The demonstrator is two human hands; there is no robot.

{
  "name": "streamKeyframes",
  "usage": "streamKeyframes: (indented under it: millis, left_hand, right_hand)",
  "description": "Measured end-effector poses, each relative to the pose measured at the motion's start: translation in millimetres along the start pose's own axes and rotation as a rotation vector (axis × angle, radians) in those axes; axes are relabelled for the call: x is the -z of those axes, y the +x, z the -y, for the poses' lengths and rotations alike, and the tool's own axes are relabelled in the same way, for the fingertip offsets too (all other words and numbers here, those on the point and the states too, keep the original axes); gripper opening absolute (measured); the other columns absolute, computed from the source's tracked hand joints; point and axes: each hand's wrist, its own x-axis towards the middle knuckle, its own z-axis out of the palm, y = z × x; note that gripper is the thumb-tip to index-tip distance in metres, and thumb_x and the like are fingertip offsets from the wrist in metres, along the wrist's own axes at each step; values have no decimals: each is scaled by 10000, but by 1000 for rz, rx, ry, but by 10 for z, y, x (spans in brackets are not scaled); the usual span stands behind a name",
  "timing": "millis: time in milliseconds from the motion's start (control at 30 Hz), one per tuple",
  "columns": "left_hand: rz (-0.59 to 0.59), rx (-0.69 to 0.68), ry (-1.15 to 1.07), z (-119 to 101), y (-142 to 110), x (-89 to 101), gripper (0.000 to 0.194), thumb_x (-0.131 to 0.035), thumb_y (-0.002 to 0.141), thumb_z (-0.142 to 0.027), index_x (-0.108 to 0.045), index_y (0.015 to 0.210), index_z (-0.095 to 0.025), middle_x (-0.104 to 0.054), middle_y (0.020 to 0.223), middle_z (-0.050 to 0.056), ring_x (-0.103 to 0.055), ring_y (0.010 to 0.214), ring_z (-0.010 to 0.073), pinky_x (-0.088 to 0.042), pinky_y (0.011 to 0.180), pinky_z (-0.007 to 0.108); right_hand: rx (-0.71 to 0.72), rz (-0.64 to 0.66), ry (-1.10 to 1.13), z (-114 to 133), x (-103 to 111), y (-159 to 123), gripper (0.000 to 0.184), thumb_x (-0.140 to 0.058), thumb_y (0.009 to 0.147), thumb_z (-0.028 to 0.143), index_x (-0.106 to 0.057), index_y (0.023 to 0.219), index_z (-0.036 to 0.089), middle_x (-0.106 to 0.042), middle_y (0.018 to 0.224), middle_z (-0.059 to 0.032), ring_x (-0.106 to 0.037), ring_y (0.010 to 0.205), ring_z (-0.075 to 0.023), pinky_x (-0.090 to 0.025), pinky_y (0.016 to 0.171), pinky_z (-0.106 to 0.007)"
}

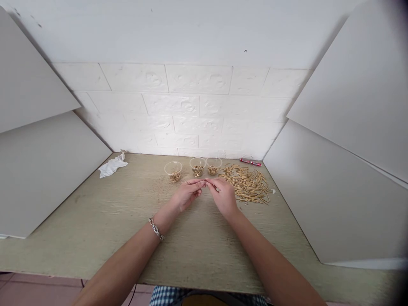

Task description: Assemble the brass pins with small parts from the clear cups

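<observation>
My left hand (pixel 187 194) and my right hand (pixel 224 196) meet over the middle of the table, fingertips pinched together on a small thin piece (pixel 205 182) that I cannot make out clearly. Just beyond them stand three clear plastic cups (pixel 197 166) with small golden bits in the bottom. A loose pile of thin golden sticks (pixel 247 184) is spread on the table to the right of my right hand. A metal bracelet (pixel 156 229) sits on my left wrist.
A crumpled white tissue (pixel 112 166) lies at the back left. A red pen-like object (pixel 250 162) lies by the back wall. White panels close in both sides, a white brick wall the back. The table's near edge (pixel 95 272) runs below my forearms.
</observation>
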Motion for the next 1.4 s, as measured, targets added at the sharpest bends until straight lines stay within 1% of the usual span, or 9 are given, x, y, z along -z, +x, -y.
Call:
streamKeyframes:
  millis: [133, 267, 400, 533, 600, 700, 800, 1000, 1400]
  left_hand:
    - [-36, -18, 34, 5, -2, -3, 373, -789, 505, -366, -668, 763, -126, -567, 667, -3, -429, 534, 34, -338, 513, 169]
    - [-40, -84, 237, -13, 20, 30, 391, -714, 578, -452, -642, 755, -111, -542, 636, -3, -412, 527, 55, -315, 497, 187]
    - [-8, -215, 680, -64, 34, 89, 320, -585, 698, -446, -613, 669, -129, -511, 575, -21, -420, 545, 87, -324, 529, 211]
    - [14, -430, 1161, -39, 18, 124, 212, -531, 743, -294, -599, 590, -166, -528, 552, 2, -432, 557, 123, -331, 577, 243]
    - [35, -497, 1314, 4, 17, 128, 173, -534, 729, -228, -592, 576, -172, -543, 570, 22, -448, 569, 137, -339, 600, 254]
    - [87, -512, 1470, 55, 34, 131, 135, -523, 727, -184, -603, 620, -170, -578, 642, 51, -492, 627, 165, -358, 636, 268]
    - [124, -513, 1524, 70, 60, 148, 134, -502, 737, -169, -609, 656, -168, -588, 669, 57, -504, 647, 172, -359, 640, 271]
    - [153, -484, 1456, 69, 96, 215, 154, -489, 745, -172, -593, 631, -165, -580, 631, 36, -487, 595, 146, -337, 591, 251]
    - [163, -379, 1429, 11, 88, 224, 128, -488, 710, -169, -614, 710, -149, -634, 706, 29, -535, 644, 148, -385, 595, 242]
  right_hand:
    - [29, 40, -69, -6, -24, -18, 237, -461, 835, 217, -676, 934, 214, -673, 909, -61, -610, 827, -175, -463, 771, -304]
    - [39, 102, -108, -10, -28, -11, 239, -461, 820, 189, -670, 930, 225, -664, 911, -54, -598, 826, -175, -451, 764, -300]
    - [29, 143, -149, -16, -23, 5, 206, -458, 823, 209, -661, 860, 213, -650, 854, -52, -577, 789, -168, -426, 726, -283]
    - [-18, 191, -242, -33, -38, 3, 184, -465, 833, 281, -607, 749, 198, -610, 733, -33, -534, 693, -154, -372, 616, -256]
    - [-45, 251, -296, -44, -52, -8, 188, -472, 828, 299, -565, 701, 197, -586, 690, -17, -507, 646, -144, -327, 560, -246]
    - [-35, 354, -339, -62, -69, -28, 193, -451, 834, 268, -526, 670, 198, -571, 682, -11, -492, 627, -136, -280, 528, -240]
    - [0, 416, -360, -76, -76, -40, 194, -415, 849, 234, -522, 689, 205, -575, 696, -12, -495, 626, -134, -268, 524, -242]
    - [11, 441, -441, -75, -103, -45, 208, -387, 868, 235, -539, 730, 205, -596, 716, -30, -518, 634, -150, -283, 528, -253]
    - [-77, 608, -587, 55, -111, -15, 295, -266, 906, 229, -552, 959, 184, -634, 926, -71, -576, 825, -184, -376, 659, -274]
